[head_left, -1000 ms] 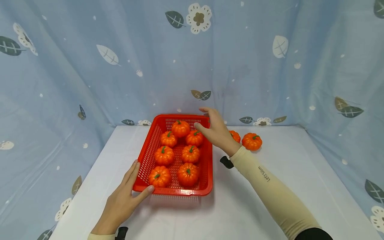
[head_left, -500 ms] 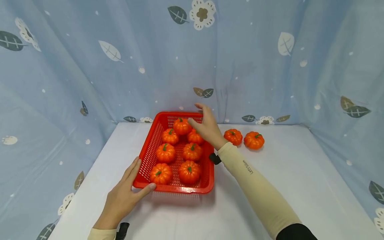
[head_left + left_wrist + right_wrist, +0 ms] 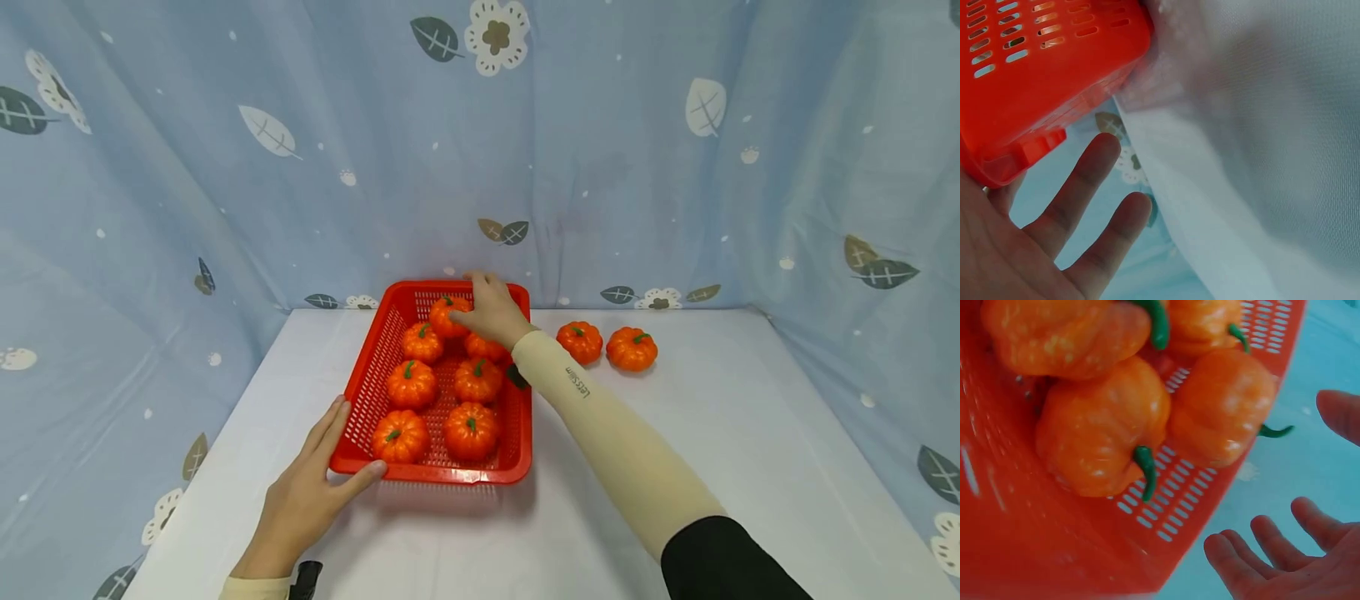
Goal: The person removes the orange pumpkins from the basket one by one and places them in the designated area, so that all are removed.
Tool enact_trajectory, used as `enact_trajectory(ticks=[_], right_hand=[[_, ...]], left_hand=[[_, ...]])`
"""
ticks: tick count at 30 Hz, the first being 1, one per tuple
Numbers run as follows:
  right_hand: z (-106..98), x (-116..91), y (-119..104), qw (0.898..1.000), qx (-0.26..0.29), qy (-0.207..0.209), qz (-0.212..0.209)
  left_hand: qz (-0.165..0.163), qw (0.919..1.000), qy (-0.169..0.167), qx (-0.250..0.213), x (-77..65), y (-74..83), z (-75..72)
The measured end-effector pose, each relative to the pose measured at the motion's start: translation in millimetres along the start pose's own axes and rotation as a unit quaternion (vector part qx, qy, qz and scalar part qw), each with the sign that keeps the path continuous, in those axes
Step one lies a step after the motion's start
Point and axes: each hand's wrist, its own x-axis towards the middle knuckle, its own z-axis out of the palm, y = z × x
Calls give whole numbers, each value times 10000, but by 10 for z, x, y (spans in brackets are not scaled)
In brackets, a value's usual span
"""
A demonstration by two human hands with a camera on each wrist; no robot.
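Note:
A red plastic basket holds several small orange pumpkins with green stems. My left hand rests at its near left corner, thumb on the front rim and straight fingers along the side. In the left wrist view two fingers stretch out below the basket wall. My right hand is over the far end of the basket, thumb beside the rearmost pumpkin and partly covering the one at the right. The right wrist view shows its fingers spread, apart from the pumpkins.
Two more pumpkins, one nearer and one farther right, lie on the white table right of the basket. A blue curtain with leaves and flowers hangs behind the table and at both sides.
My right hand has moved left, from above the basket's right rim to over the rearmost pumpkin, uncovering a pumpkin on the table. The left hand stays at the basket corner.

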Motion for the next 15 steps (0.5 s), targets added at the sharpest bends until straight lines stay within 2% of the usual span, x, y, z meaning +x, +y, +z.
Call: enact_trajectory(ticks=[8,15], right_hand=[[117,95,26,9997,-81,-250,1],[174,132,56,9982,-85,-509,-316]], left_hand=[[-29,10000,19,-31,-21,-26,9],[55,9999,109,-52,-17,-34,50]])
